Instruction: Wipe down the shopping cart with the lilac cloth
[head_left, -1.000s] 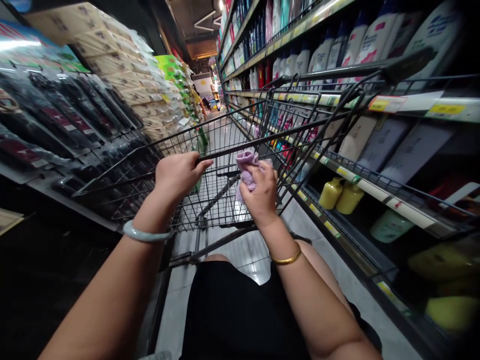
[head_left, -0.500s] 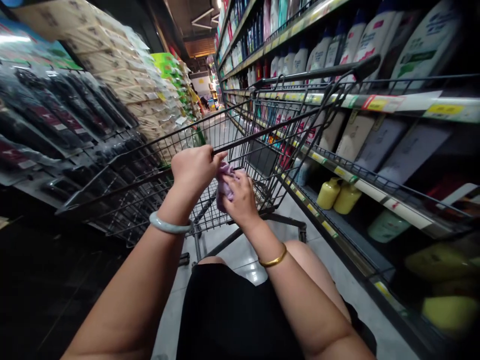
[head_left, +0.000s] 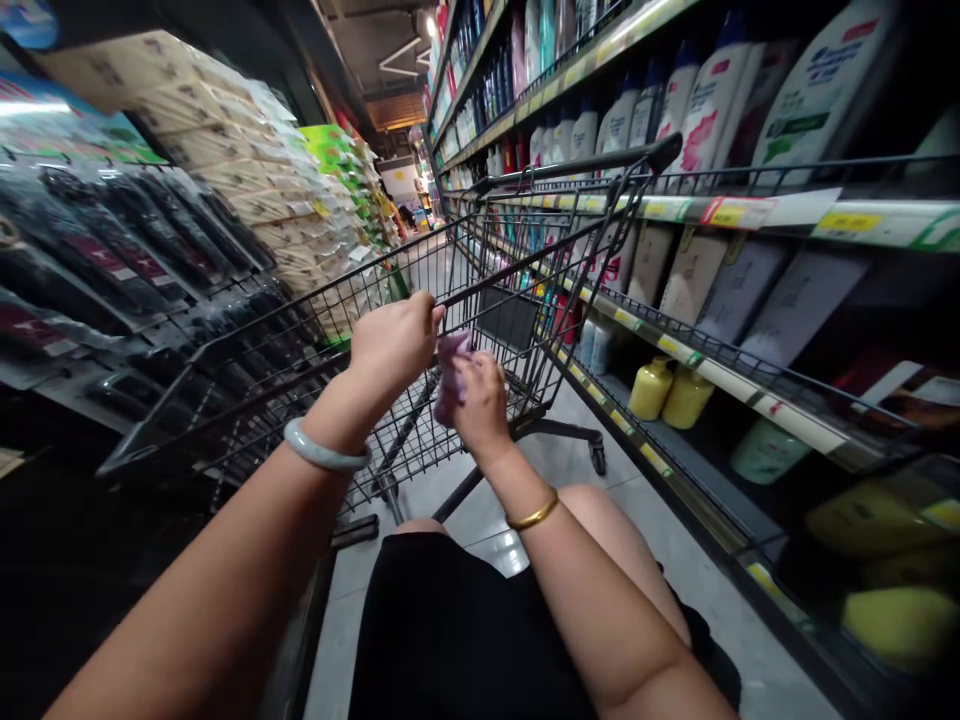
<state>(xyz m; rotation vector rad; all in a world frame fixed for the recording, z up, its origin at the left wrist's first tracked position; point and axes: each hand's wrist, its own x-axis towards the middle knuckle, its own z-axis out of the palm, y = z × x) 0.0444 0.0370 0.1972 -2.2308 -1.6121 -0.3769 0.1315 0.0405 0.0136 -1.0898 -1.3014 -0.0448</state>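
My left hand (head_left: 394,335) is closed around the dark top bar of a wire shopping cart (head_left: 487,276), with the thumb side toward the cart's middle. Just right of it and a little lower, my right hand (head_left: 482,402) grips a crumpled purple cloth (head_left: 451,368). The cloth hangs beside the bar; whether it touches the wire is hard to tell. A pale bangle (head_left: 326,453) circles my left wrist, and a gold bracelet (head_left: 534,512) my right one.
Shelves of shampoo bottles (head_left: 709,110) run along the right, with yellow pump bottles (head_left: 651,388) low down. On the left hang black packaged goods (head_left: 127,240) before stacked tan packs (head_left: 225,130). A cart wheel (head_left: 597,458) rests on the tiled floor (head_left: 480,520).
The cart has shifted slightly left in view, along with the shelves. My left hand stays on the bar, while my right hand with the cloth has moved slightly down and away from it.
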